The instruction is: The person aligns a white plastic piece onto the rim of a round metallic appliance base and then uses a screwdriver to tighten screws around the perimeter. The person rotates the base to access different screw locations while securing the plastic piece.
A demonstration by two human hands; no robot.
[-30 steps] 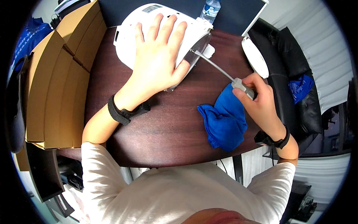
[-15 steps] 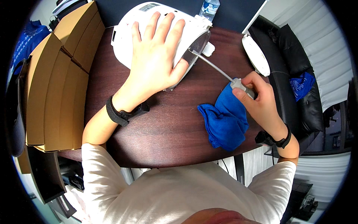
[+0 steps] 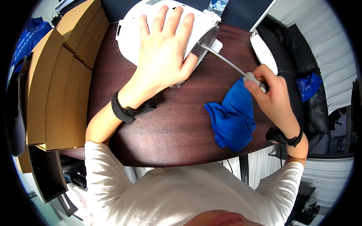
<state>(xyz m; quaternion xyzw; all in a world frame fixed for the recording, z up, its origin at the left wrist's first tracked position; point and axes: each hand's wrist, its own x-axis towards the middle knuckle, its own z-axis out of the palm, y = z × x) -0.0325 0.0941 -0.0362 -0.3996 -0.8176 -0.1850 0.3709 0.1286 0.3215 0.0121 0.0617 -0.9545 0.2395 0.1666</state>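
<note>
A white rounded appliance [image 3: 128,44] lies on its side at the far edge of the table. Its dark grey end face [image 3: 209,37] is turned to the right. My left hand [image 3: 162,54] rests flat on the white shell, fingers spread and thumb by the rim of that face. In my right hand [image 3: 277,94] is a screwdriver [image 3: 227,61], its grey handle pinched between thumb and fingers. The long shaft points left, and its tip meets the grey face; any screw there is too small to make out. Below the handle lies a crumpled blue cloth [image 3: 234,118].
Brown cardboard boxes [image 3: 56,98] line the table's left side. A water bottle [image 3: 218,6] stands behind the appliance. At the right edge lies a white oblong part [image 3: 264,53], with a black sofa [image 3: 301,56] beyond it. The dark wooden table [image 3: 162,139] curves along my front.
The whole view has shifted slightly, so things appear a little further right and higher. The screwdriver tip stays at the grey face, and my left hand keeps its place on the shell.
</note>
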